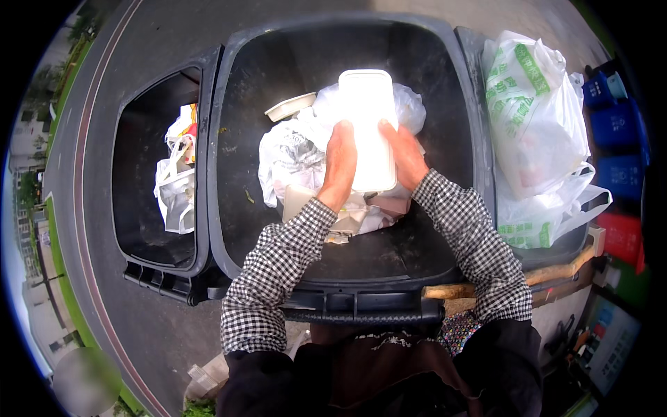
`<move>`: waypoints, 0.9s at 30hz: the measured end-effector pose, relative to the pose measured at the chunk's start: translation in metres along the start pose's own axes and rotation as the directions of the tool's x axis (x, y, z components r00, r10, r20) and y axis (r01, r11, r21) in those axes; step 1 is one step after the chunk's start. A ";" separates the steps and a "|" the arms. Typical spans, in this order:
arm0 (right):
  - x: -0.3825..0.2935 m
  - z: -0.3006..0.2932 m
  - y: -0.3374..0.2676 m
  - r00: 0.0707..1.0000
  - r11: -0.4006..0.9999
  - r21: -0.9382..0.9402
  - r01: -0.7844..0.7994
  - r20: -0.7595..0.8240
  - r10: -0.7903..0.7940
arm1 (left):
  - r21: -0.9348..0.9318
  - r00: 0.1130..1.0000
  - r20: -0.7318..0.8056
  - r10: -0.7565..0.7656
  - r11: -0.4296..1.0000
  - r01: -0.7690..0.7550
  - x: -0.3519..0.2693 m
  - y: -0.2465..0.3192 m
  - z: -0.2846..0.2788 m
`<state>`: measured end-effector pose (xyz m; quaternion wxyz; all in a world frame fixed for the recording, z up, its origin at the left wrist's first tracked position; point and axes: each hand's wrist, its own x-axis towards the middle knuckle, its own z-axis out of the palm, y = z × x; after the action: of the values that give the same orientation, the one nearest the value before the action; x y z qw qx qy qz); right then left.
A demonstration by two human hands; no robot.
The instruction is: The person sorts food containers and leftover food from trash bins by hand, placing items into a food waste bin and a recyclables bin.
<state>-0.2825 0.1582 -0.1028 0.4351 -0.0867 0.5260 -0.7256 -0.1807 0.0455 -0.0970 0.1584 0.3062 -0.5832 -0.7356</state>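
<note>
Over the middle of an uncovered black wheelie bin I hold a white rectangular takeaway food container between both hands. My left hand grips its left side, and my right hand its right side, with the thumb on the top. Bright light washes out the container's surface, so its details are lost. Below it in the bin lie white plastic bags, a shallow off-white tray leaning at the back left, and an open beige food box partly behind my left wrist.
To the left, a second black bin holds a white carrier bag. Filled white plastic bags with green print bulge at the right. A wooden stick lies along the right front edge. Blue bins and a red bin stand further right.
</note>
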 end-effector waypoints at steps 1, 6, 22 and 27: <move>-0.002 0.001 0.000 1.000 1.000 0.001 0.001 -0.019 -0.001 | 0.037 1.000 -0.009 0.025 0.999 -0.025 0.000 -0.002 0.000; -0.001 0.000 -0.011 0.999 1.000 -0.017 0.024 0.032 -0.023 | 0.310 0.975 0.153 0.159 0.929 -0.201 0.010 0.011 -0.015; 0.009 -0.014 -0.020 0.980 0.980 -0.087 0.179 -0.075 -0.185 | 0.805 0.754 0.481 -0.447 -0.116 -0.582 0.004 -0.056 -0.178; 0.008 -0.011 -0.022 0.991 0.992 0.014 0.124 -0.054 -0.123 | 0.901 0.818 0.416 -0.397 0.060 -0.429 0.001 -0.015 -0.195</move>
<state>-0.3056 0.1617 -0.0915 0.3759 -0.0960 0.5246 -0.7578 -0.0551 -0.0996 -0.1373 -0.2715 0.0828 -0.9422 -0.1781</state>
